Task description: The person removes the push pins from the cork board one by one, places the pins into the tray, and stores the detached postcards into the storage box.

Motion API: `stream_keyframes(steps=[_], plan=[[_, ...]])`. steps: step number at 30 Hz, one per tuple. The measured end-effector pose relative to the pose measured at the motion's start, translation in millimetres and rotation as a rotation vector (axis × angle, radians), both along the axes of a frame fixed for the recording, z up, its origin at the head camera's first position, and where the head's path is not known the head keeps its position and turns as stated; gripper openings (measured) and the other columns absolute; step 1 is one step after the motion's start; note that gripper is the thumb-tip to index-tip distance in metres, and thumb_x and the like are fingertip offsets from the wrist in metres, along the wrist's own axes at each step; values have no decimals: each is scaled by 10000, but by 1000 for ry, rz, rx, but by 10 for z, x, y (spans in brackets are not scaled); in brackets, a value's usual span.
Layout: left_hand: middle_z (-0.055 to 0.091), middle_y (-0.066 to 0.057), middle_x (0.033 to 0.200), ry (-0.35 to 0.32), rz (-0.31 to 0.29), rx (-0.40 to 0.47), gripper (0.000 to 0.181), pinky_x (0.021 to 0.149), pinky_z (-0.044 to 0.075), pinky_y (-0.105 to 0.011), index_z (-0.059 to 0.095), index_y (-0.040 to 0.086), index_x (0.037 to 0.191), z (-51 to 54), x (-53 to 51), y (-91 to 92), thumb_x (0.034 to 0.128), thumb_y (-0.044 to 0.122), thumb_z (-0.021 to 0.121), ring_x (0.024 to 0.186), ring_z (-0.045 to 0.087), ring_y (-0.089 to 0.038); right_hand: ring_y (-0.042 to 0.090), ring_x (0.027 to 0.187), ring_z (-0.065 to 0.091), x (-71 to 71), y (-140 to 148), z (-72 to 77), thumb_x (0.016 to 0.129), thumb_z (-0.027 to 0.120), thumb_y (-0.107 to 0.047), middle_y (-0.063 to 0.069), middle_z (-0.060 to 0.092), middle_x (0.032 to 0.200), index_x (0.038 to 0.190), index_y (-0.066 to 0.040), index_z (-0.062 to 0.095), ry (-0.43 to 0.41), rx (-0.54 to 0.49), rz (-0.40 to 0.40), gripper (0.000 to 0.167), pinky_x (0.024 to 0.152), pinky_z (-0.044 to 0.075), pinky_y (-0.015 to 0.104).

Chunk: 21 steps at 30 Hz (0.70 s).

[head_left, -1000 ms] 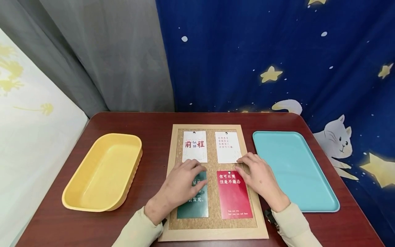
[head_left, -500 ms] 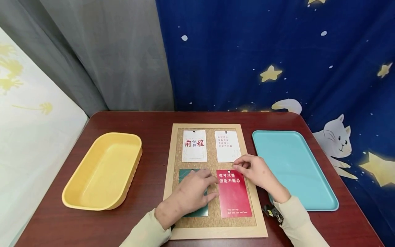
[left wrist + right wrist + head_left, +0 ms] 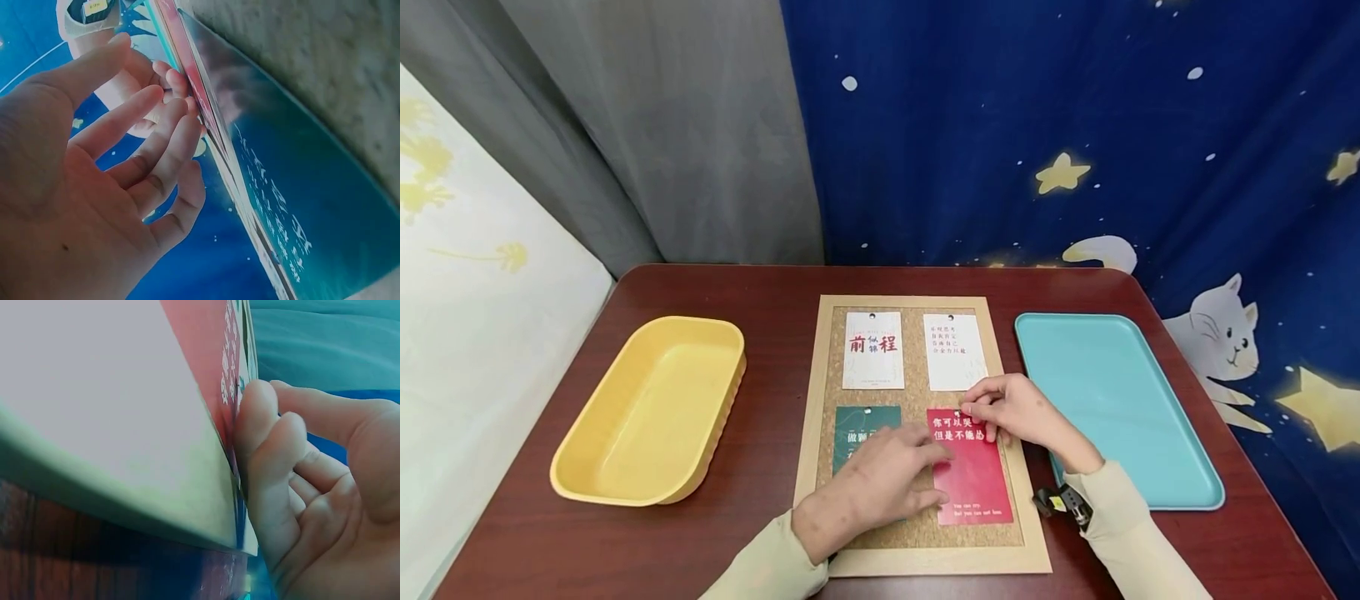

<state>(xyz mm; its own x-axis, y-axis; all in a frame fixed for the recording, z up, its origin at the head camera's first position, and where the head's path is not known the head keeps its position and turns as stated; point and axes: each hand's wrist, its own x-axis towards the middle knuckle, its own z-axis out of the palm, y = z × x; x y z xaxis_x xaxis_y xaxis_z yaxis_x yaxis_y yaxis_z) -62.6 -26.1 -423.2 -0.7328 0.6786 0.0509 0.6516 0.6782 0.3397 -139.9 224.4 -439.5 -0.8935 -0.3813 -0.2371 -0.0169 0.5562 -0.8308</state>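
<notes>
A red card (image 3: 972,479) lies at the lower right of a wood-framed cork board (image 3: 917,533). My right hand (image 3: 1011,408) is at the card's top edge, thumb and forefinger brought together at the small pushpin (image 3: 957,413) there; the pin is mostly hidden by the fingertips. My left hand (image 3: 883,475) hovers with loosely bent, parted fingers over the lower part of a dark green card (image 3: 857,421), its fingertips near the red card's left edge. In the left wrist view, nothing shows between those fingers. Two white cards, left (image 3: 874,367) and right (image 3: 953,362), are pinned along the board's top.
On the left of the dark red table (image 3: 775,350) stands a yellow basin (image 3: 651,417). A turquoise tray (image 3: 1120,400) lies close to the board's right side. A grey curtain (image 3: 700,142) and a blue starry curtain (image 3: 940,142) hang behind the table.
My left hand has moved right, from the green card toward the red one. My right thumb and forefinger, apart at first, have closed together at the red card's pin.
</notes>
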Motion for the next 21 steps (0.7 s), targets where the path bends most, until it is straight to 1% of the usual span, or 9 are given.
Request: stream_keyframes(steps=[3,5,7,9,12,14,15,18,21], plan=[[681,41,1291,-3,2,-23,554,964,548,-323,683,279,1367,-6,13,31,877,505,807,1201,627,-104,142,443,585,-8,-4,-6,969,740,-187,83,713,700,1018,-86,781,2,9,13,119,409,498,292],[663,32,1332,-17,10,-47,596,1025,548,-385,667,292,1392,-12,22,49,863,526,812,1251,605,-115,141,445,582,-10,-10,-10,969,737,-181,75,712,701,1008,-96,781,4,17,23,104,410,491,284],[642,34,1327,-33,18,-77,632,1063,536,-439,650,309,1412,-13,30,65,850,545,818,1250,580,-116,139,446,576,-11,-16,-12,968,735,-177,72,708,696,1001,-102,782,9,24,30,95,410,482,273],[613,46,1301,-38,17,-111,671,1063,531,-437,628,320,1436,-16,29,82,839,559,822,1218,548,-110,138,449,573,-11,-19,-13,965,734,-171,75,699,683,998,-105,782,12,28,33,88,409,472,263],[565,52,1312,-13,-7,-160,728,1032,529,-383,590,321,1472,-20,22,99,830,571,825,1202,504,-109,137,462,577,-8,-19,-17,959,738,-161,83,682,668,997,-97,779,9,23,34,85,407,462,253],[543,50,1366,9,-26,-182,752,1017,523,-360,571,310,1489,-30,18,111,832,579,820,1237,489,-117,140,471,583,-7,-21,-21,955,739,-154,82,678,675,999,-92,776,7,17,36,85,405,457,249],[532,48,1408,13,-33,-188,756,1026,519,-368,565,306,1493,-33,18,116,834,582,816,1271,482,-123,140,476,586,-7,-24,-25,955,740,-152,78,678,683,1001,-90,775,7,16,39,85,406,458,248],[491,33,1523,10,-40,-192,765,1067,504,-414,547,296,1507,-43,20,124,845,580,806,1368,462,-148,142,482,592,-14,-33,-35,953,742,-144,65,678,699,1002,-95,775,11,16,46,77,411,462,243],[446,27,1599,-2,-39,-199,792,1122,482,-469,499,301,1541,-49,22,130,858,569,797,1445,434,-164,136,480,590,-24,-39,-42,953,745,-138,59,674,701,999,-100,775,16,18,52,67,412,463,239]])
